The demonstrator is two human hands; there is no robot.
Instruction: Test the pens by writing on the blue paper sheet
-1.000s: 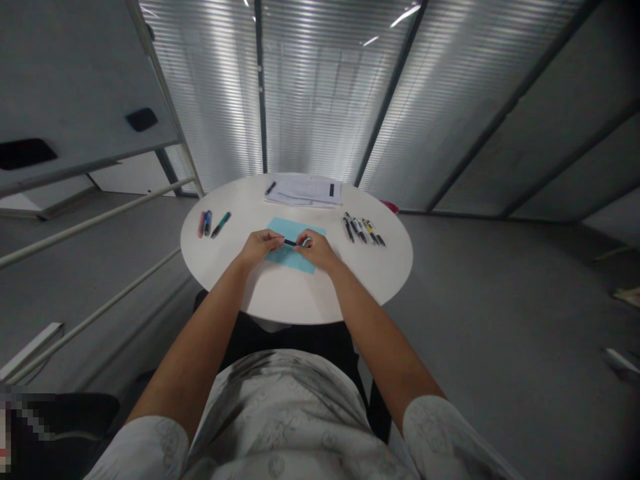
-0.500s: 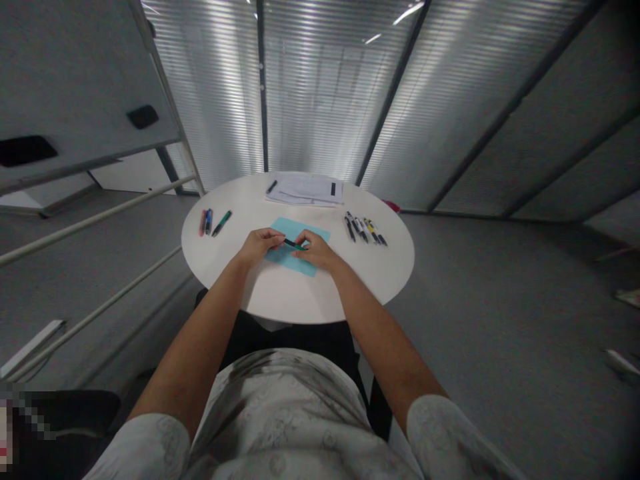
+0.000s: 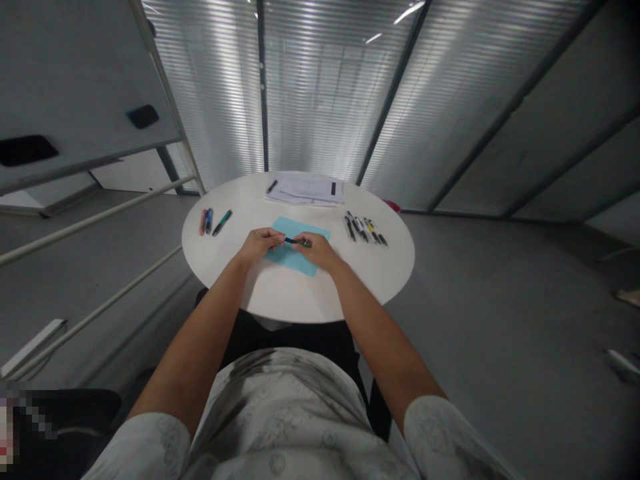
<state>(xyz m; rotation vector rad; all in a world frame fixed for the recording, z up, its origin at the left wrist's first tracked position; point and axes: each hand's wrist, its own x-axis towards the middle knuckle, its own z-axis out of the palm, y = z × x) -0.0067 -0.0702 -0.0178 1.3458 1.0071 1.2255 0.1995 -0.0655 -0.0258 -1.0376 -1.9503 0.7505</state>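
Observation:
Both hands hold one dark pen [image 3: 291, 241] above a light blue sheet [image 3: 293, 261] on the white round table [image 3: 285, 300]. My left hand [image 3: 261, 244] pinches the pen's left end between thumb and fingers. Around its right end, my right hand [image 3: 316, 248] is closed. The pen lies nearly level, tilted slightly down to the right, and the fingers cover its ends.
On the left of the table lie a green pen [image 3: 222, 223], a blue pen [image 3: 209, 221] and a reddish pen [image 3: 203, 222]. Several pens [image 3: 364, 229] lie in a row on the right. Stacked papers [image 3: 305, 189] with a dark pen [image 3: 271, 187] on them rest at the back.
My right hand's fingers have shifted around the pen, and its green part no longer shows clearly. My left hand keeps its place.

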